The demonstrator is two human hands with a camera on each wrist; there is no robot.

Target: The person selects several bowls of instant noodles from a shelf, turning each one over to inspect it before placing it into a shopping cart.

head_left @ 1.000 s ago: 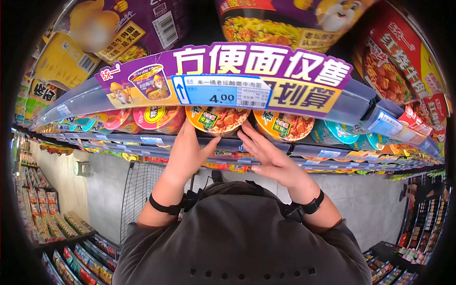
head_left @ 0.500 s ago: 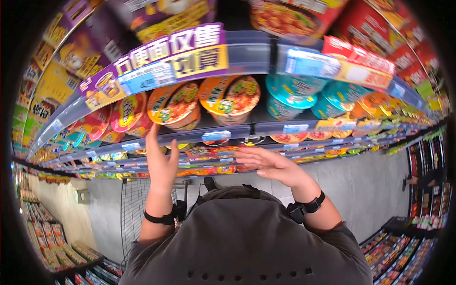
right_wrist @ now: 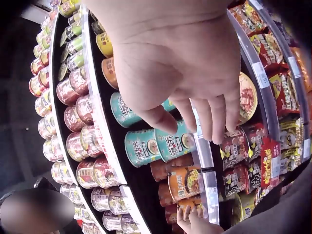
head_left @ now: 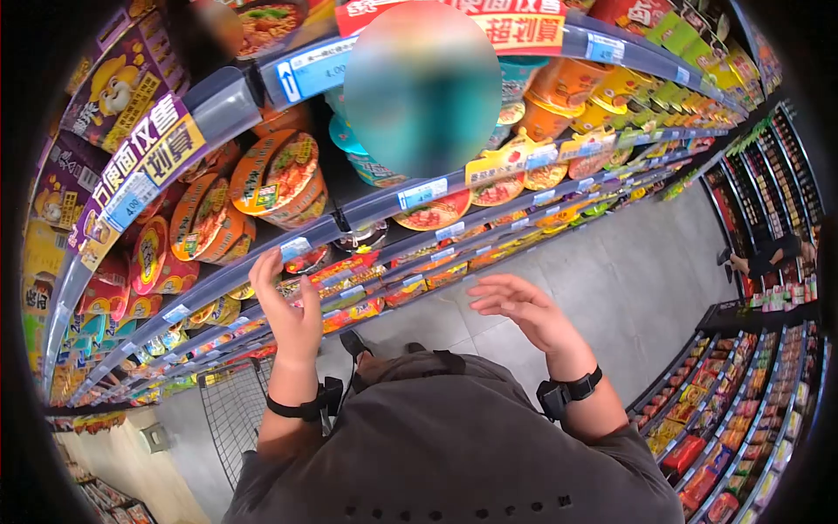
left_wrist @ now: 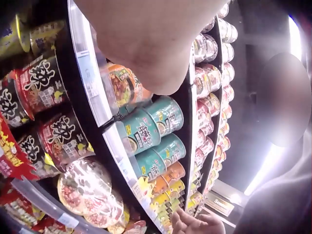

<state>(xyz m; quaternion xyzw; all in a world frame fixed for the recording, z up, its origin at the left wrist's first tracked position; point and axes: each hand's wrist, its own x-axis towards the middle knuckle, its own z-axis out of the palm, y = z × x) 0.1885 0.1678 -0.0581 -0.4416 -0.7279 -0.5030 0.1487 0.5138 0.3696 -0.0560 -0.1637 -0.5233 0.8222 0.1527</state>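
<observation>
My left hand (head_left: pixel 292 314) hovers in front of the shelf edge with relaxed, slightly bent fingers and holds nothing. Closest to it on the shelf are two orange instant noodle cups (head_left: pixel 281 185), tilted toward me in the head view. Farther right, my right hand (head_left: pixel 524 313) is raised in the air, its palm turned inward and its fingers loosely extended around nothing. Teal noodle cups (right_wrist: pixel 141 148) stand on the shelf beyond the right hand in the right wrist view. The left wrist view shows similar teal cups (left_wrist: pixel 141 131) beside an orange cup (left_wrist: pixel 124 85).
Price tags line the shelf rail (head_left: pixel 375 205). A wire shopping cart (head_left: pixel 231 410) stands at my left. Lower shelves hold noodle bowls (head_left: pixel 436 212) and bagged packs. Another rack (head_left: pixel 742 393) is at the right, with a person (head_left: pixel 772 255) near it.
The left hand has come away from an orange noodle cup, and the right hand has drawn back from it. The view has swung right along the shelf, bringing the teal cups toward the middle.
</observation>
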